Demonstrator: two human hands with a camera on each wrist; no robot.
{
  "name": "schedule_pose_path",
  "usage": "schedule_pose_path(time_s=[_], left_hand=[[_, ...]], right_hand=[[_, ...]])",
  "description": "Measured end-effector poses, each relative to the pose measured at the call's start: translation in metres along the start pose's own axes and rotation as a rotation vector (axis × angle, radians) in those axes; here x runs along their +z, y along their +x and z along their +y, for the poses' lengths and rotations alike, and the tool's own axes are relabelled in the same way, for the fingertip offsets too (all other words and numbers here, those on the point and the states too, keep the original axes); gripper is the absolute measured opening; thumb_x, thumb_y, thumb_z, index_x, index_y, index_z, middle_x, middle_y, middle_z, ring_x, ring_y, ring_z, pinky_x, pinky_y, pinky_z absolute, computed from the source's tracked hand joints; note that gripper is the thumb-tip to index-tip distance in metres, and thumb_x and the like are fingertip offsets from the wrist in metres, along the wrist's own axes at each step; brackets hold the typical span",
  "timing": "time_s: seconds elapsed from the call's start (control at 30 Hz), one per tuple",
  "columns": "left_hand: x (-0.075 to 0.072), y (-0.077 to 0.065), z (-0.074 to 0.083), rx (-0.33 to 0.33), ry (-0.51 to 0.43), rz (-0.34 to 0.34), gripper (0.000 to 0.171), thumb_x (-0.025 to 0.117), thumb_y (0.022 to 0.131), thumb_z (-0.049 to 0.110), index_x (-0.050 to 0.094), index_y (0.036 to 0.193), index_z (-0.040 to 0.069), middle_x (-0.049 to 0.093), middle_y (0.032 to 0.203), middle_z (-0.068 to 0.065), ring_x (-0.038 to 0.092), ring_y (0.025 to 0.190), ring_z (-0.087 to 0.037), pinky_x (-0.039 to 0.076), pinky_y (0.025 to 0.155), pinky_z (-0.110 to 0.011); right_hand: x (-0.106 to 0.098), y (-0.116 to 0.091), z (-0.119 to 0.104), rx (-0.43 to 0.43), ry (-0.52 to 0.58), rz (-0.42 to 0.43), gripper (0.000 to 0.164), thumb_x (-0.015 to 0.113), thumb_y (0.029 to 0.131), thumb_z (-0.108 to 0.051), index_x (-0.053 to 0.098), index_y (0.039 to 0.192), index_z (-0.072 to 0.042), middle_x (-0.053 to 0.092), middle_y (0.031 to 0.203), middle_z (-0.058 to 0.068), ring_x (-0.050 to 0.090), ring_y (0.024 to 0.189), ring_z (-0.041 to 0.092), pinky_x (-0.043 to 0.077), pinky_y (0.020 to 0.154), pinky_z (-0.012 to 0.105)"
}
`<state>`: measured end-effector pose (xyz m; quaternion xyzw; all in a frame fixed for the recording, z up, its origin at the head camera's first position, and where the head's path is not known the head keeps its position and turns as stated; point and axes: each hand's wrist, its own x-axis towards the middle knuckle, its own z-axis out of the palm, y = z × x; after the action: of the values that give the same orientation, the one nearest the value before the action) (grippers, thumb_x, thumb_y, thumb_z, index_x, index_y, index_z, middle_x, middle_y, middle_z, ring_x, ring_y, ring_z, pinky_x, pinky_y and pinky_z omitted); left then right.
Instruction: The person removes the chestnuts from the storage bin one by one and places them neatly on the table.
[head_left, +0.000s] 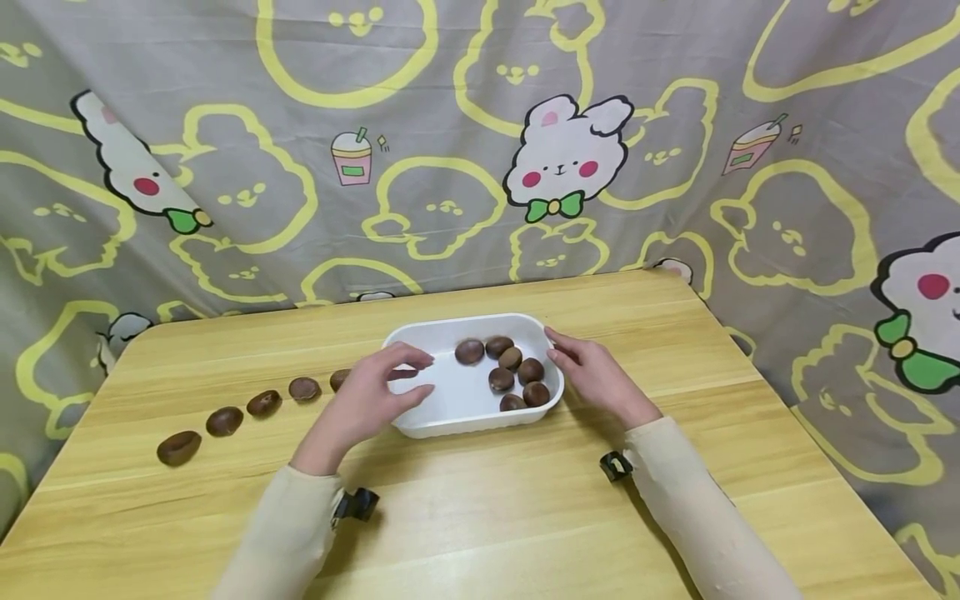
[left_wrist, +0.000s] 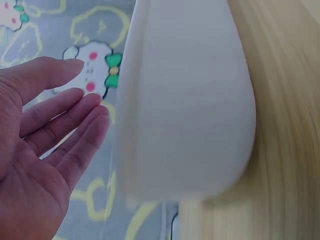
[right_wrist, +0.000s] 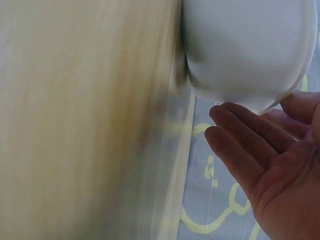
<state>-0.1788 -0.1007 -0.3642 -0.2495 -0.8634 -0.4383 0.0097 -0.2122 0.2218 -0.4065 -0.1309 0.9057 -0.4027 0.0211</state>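
Note:
A white oval-ended tray (head_left: 468, 428) stands on the table with several brown chestnuts (head_left: 501, 380) gathered toward its right half. My left hand (head_left: 367, 396) is over the tray's left end, thumb and fingers spread with a gap between them and nothing held. In the left wrist view its fingers (left_wrist: 80, 155) are apart from the tray's end wall (left_wrist: 190, 100). At the opposite end, the thumb and forefinger of my right hand (head_left: 596, 375) are at the rim. The right wrist view has the other fingers (right_wrist: 240, 145) extended beside the tray's outer wall (right_wrist: 245, 55).
Left of the tray, several more chestnuts (head_left: 225, 421) lie in a slanting row on the wooden table (head_left: 480, 533). The chestnut nearest the tray (head_left: 340, 379) is partly hidden by my left hand. A patterned curtain (head_left: 442, 100) hangs behind the table's back edge and along the right side.

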Motion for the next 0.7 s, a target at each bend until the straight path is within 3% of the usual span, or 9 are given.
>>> schedule_pose_path(time_s=[0.23,0.47,0.7], left_hand=[[0.034,0.024,0.006,0.063,-0.013,-0.049,0.028,0.07,0.078,0.013,0.061,0.104,0.01,0.058,0.102,0.002,0.056,0.096,-0.014,0.045,0.085,-0.028],[0.061,0.045,0.007,0.076,0.056,-0.106,0.033,0.071,0.076,0.012,0.061,0.106,0.004,0.057,0.104,-0.005,0.056,0.098,-0.026,0.044,0.086,-0.032],[0.075,0.059,0.011,0.002,0.188,-0.175,0.037,0.071,0.076,0.018,0.06,0.109,0.003,0.057,0.106,-0.005,0.052,0.101,-0.021,0.041,0.086,-0.03]], right_hand=[[0.0,0.0,0.0,0.007,0.006,0.0,0.043,0.045,0.094,-0.03,0.04,0.135,-0.018,0.043,0.132,0.006,0.041,0.117,0.017,0.035,0.096,0.037],[0.0,0.0,-0.001,0.01,0.009,0.0,0.043,0.046,0.094,-0.03,0.04,0.135,-0.018,0.045,0.13,0.006,0.043,0.116,0.017,0.035,0.096,0.037],[0.0,0.0,-0.001,0.009,0.0,0.004,0.042,0.045,0.095,-0.029,0.04,0.135,-0.018,0.044,0.131,0.005,0.043,0.116,0.018,0.035,0.096,0.037]])
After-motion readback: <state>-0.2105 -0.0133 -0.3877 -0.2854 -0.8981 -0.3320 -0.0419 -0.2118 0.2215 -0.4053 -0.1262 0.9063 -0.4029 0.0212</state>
